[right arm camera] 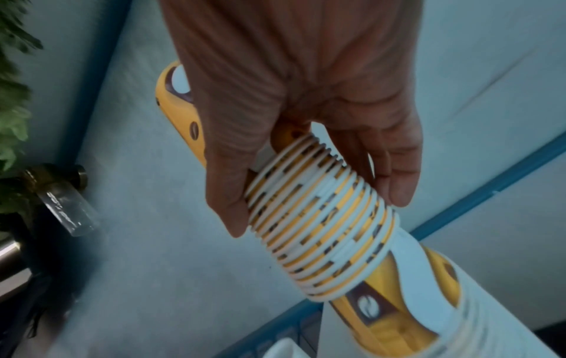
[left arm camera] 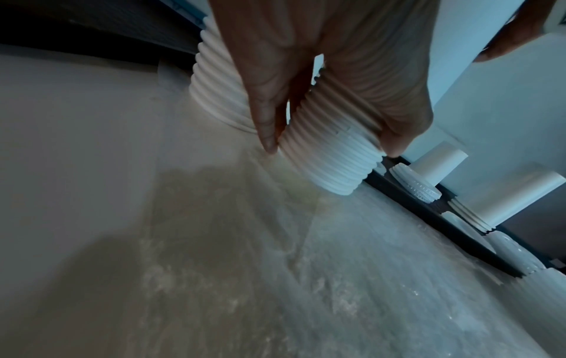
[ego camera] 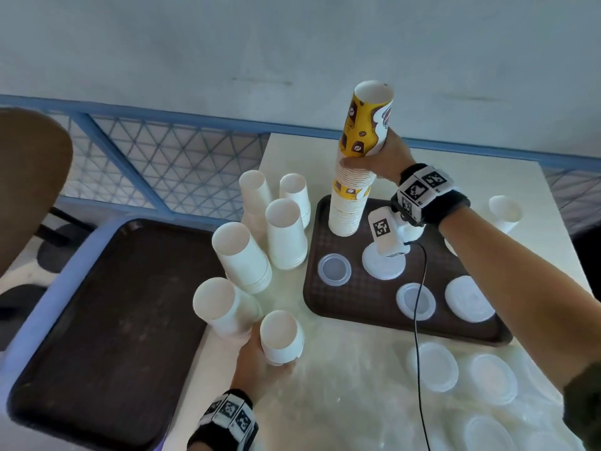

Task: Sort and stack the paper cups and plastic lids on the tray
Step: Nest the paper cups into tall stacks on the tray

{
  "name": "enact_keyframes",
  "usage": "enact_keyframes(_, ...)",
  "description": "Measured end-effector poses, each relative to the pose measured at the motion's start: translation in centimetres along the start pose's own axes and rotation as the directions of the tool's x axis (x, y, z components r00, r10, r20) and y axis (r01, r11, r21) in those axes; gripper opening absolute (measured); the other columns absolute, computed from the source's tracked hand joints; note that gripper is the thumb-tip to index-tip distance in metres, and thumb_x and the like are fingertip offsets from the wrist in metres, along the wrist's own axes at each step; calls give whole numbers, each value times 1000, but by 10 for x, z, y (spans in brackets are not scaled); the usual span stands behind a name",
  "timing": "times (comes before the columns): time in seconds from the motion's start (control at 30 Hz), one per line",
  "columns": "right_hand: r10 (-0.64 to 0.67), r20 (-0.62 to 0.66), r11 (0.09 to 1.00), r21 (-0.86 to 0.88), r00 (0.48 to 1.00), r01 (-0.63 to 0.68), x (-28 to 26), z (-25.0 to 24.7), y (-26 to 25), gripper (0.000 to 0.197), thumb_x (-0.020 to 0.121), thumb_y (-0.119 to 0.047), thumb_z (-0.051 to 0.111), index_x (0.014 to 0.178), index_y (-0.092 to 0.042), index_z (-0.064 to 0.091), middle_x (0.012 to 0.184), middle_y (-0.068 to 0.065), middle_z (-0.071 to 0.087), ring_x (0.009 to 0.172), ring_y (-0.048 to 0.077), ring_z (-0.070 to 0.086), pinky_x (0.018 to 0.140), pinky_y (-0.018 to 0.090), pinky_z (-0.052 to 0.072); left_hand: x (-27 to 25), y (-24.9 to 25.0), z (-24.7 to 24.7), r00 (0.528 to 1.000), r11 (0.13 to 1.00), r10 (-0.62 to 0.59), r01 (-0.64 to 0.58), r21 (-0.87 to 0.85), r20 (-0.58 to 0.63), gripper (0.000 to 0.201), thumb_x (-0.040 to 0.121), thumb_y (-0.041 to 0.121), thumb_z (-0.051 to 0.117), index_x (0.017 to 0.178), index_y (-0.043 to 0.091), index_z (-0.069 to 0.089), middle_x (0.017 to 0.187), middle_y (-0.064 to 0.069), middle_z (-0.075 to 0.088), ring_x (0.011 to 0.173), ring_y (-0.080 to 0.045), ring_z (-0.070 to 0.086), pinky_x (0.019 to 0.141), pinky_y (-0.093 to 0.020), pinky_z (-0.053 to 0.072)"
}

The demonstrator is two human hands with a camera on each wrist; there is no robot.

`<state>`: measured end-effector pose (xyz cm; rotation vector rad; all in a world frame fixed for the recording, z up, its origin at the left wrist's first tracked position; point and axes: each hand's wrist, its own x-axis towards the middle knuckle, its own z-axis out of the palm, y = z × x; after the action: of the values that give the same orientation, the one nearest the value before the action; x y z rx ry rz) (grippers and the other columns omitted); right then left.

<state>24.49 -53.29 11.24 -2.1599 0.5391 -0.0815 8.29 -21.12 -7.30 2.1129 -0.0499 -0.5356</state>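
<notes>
Right hand [ego camera: 383,157] wraps yellow printed cups [ego camera: 364,125], steadying them atop tall stack [ego camera: 346,209] at tray [ego camera: 325,307] 11 o'clock so nesting stays straight. Left hand [ego camera: 260,356] clamps short white cup stack [ego camera: 281,336] at my 7 o'clock, likely next load. Lids [ego camera: 334,269] lie flat, tray centre.

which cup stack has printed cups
The tall stack on the tray, held by the right hand: yellow coffee-bean print. The others are plain white.
</notes>
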Motion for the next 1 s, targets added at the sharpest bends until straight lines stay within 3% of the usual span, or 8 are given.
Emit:
enact_keyframes(0.2,67,1,998,2,998,-67,4,25,30,85,56,-44,83,128,-18,44,125,0,58,115,19,54,93,28,43,3,10,-1,995,996,88,-86,-28,45,82,49,53,75,115,9,56,101,6,66,96,0,61,84,-19,49)
enact_keyframes(0.4,135,-37,985,112,990,-130,-31,18,49,95,70,-40,77,143,-20,19,139,15,45,126,28,45,105,39,37,12,55,7,974,974,223,-221,-50,30,81,50,51,75,116,9,54,106,9,63,97,1,56,84,-4,42)
enact_keyframes(0.57,165,-72,986,47,984,-162,-114,32,111,49,84,-23,64,130,-16,47,128,11,53,119,24,50,95,27,37,33,112,32,924,925,378,-379,-2,-65,67,49,18,91,105,14,55,91,13,55,94,8,46,77,7,34)
enact_keyframes(0.67,160,-34,985,-58,987,-162,-165,54,148,37,86,-16,60,122,-11,55,125,10,54,112,25,54,87,20,35,56,146,46,897,895,442,-442,-61,-15,60,53,19,89,102,16,54,95,17,58,91,11,53,81,0,41)
enact_keyframes(0.77,121,88,978,-182,989,-104,-201,82,167,44,86,-12,56,130,-9,49,138,16,43,127,32,42,104,34,34,82,176,64,873,875,484,-481,-60,60,66,56,49,77,105,6,62,102,2,68,97,-5,62,85,-19,51)
enact_keyframes(0.83,118,200,958,-281,973,-59,-217,97,172,56,86,-13,55,139,-11,38,149,22,26,139,35,25,113,42,22,100,200,80,860,863,503,-496,-91,83,71,55,49,74,108,4,61,106,2,66,99,-5,62,87,-19,52)
enact_keyframes(0.9,120,226,903,-430,967,-11,-227,109,178,71,75,-24,69,139,-17,38,149,22,28,137,36,31,111,45,28,121,223,97,859,864,499,-484,-140,111,78,54,47,78,115,4,56,113,-1,65,104,-6,61,88,-25,53)
enact_keyframes(1.0,207,242,869,-490,948,-65,-235,121,187,97,33,-41,87,122,-21,56,127,19,58,111,31,61,88,41,50,150,251,124,850,857,513,-499,-126,118,87,52,47,81,121,5,48,117,-2,62,106,-12,60,87,-27,53)
